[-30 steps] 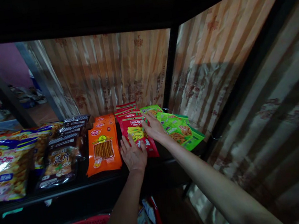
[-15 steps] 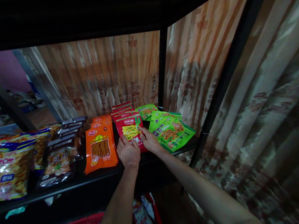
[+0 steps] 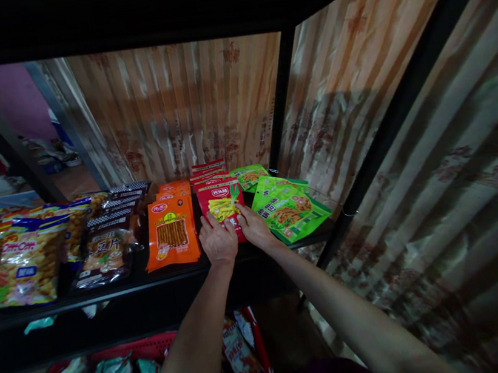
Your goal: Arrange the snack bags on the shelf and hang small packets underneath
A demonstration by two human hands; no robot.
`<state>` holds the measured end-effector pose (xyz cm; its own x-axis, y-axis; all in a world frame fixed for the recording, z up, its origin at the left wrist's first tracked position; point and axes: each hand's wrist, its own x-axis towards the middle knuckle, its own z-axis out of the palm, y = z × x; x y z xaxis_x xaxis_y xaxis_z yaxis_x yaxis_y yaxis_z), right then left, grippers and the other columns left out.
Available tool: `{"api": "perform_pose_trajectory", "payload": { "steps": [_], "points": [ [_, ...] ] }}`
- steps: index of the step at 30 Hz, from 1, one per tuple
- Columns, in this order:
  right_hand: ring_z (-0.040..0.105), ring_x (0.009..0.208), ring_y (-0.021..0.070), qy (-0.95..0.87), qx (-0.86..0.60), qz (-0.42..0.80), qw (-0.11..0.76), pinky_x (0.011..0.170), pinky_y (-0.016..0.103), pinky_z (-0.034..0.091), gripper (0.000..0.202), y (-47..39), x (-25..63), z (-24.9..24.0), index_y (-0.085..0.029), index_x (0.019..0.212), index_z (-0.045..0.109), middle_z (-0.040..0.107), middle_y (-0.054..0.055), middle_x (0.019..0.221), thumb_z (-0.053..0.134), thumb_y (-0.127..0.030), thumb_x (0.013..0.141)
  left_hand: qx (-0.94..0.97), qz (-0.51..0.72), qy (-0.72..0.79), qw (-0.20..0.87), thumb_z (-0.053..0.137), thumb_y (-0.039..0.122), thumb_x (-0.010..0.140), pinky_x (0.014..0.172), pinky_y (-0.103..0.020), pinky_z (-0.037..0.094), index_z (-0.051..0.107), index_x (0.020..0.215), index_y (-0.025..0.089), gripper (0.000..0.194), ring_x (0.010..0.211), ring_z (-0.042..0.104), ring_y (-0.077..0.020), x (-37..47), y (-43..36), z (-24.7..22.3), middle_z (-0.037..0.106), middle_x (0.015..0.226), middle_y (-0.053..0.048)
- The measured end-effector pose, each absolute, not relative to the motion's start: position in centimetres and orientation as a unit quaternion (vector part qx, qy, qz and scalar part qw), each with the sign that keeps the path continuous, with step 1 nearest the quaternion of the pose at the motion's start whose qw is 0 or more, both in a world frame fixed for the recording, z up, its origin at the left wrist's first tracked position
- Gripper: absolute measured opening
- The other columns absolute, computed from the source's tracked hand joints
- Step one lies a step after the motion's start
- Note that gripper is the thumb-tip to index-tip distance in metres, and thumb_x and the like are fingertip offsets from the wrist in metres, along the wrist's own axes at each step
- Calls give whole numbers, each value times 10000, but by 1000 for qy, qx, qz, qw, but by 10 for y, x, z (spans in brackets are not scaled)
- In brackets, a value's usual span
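Observation:
A red snack packet (image 3: 220, 201) with yellow strips pictured on it lies at the front of a row of red packets on the shelf. My left hand (image 3: 218, 239) grips its lower left side, fingers bent over the front. On the lower right edge, my right hand (image 3: 255, 228) is closed around the packet, its thumb hidden from me. Orange snack packets (image 3: 171, 230) sit in a stack just left of my left hand. Right of my right hand, green snack packets (image 3: 284, 206) overlap at an angle.
Brown bean-snack packs (image 3: 105, 248) and clear puffed-snack bags (image 3: 32, 264) fill the left of the black shelf (image 3: 137, 281). Below stands a red basket (image 3: 133, 348) of snack bags. A dark post (image 3: 386, 113) rises at the right, before a patterned curtain (image 3: 202, 107).
The view has shifted, so the shelf appears slightly higher and farther right. Both hands stay on the red packet, which sits nearly the same among its neighbours.

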<state>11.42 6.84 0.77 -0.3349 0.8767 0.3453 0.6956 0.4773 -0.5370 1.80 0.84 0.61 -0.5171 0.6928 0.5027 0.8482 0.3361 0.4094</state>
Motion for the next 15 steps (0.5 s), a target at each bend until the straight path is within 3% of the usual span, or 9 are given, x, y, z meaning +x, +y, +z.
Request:
{"api": "perform_pose_trajectory", "payload": {
  "steps": [8, 15],
  "points": [
    [461, 1279, 179, -803, -466, 160, 335, 1097, 334, 339, 504, 73, 116, 5, -140, 1368, 438, 488, 100, 1394, 298, -286, 907, -473, -338, -805, 116, 342, 381, 900, 908, -436, 444, 452, 1343, -10, 601, 1093, 579, -330, 17, 9, 6, 502, 1330, -269],
    [356, 1365, 219, -790, -501, 146, 323, 1119, 394, 298, 531, 68, 117, 7, -166, 1413, 385, 423, 109, 1448, 281, -355, 928, -471, -377, -788, 125, 344, 358, 910, 1019, -442, 377, 446, 1341, -19, 582, 1245, 480, -329, 16, 5, 6, 445, 1386, -266]
  ]
}}
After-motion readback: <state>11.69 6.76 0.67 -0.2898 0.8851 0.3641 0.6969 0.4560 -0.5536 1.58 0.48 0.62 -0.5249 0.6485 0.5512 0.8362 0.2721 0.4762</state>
